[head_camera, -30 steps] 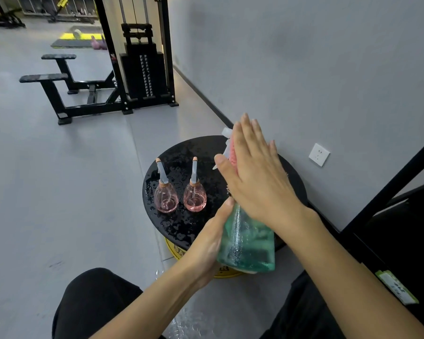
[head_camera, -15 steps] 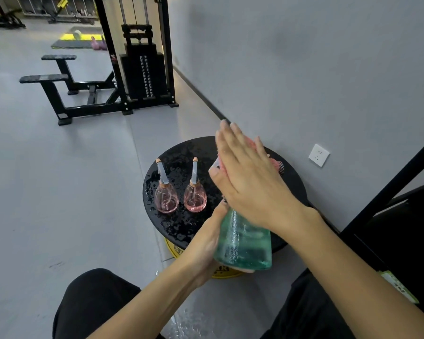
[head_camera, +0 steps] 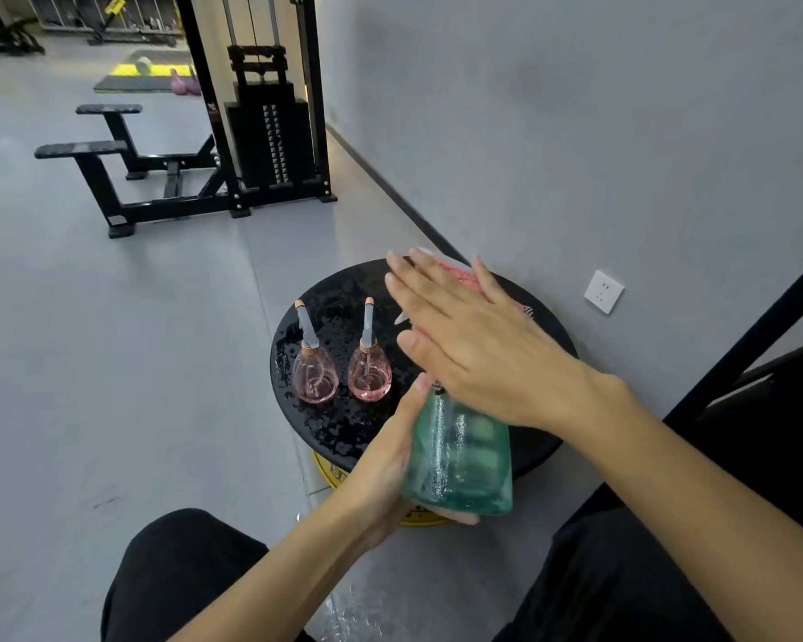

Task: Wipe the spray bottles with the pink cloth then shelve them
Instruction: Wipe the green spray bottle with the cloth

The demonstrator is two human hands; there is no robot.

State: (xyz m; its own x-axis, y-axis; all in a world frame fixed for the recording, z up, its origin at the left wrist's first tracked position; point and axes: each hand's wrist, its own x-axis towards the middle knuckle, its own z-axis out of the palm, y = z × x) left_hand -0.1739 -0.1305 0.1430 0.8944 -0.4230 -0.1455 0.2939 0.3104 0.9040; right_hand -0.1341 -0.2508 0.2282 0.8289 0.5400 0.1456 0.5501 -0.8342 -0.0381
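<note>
My left hand point(head_camera: 390, 470) grips a green spray bottle point(head_camera: 460, 461) by its lower body, holding it above the near edge of a round black table point(head_camera: 339, 424). My right hand point(head_camera: 474, 345) lies flat with fingers stretched, pressing the pink cloth point(head_camera: 471, 278) over the bottle's top, which is hidden. Only a strip of the cloth shows beyond my fingers. Two small pink spray bottles point(head_camera: 315, 377) point(head_camera: 370, 373) stand upright side by side on the wet tabletop, left of the green one.
A black rack frame point(head_camera: 761, 326) rises at the right beside my knee. The grey wall carries a white socket point(head_camera: 603, 291). A black weight machine point(head_camera: 265, 132) and bench stand farther off on the grey floor. A yellow base point(head_camera: 339, 474) sits under the table.
My right hand has swung leftward and flattened over the bottle's top with the cloth, and the bottle has tipped slightly. The pink bottles have not moved.
</note>
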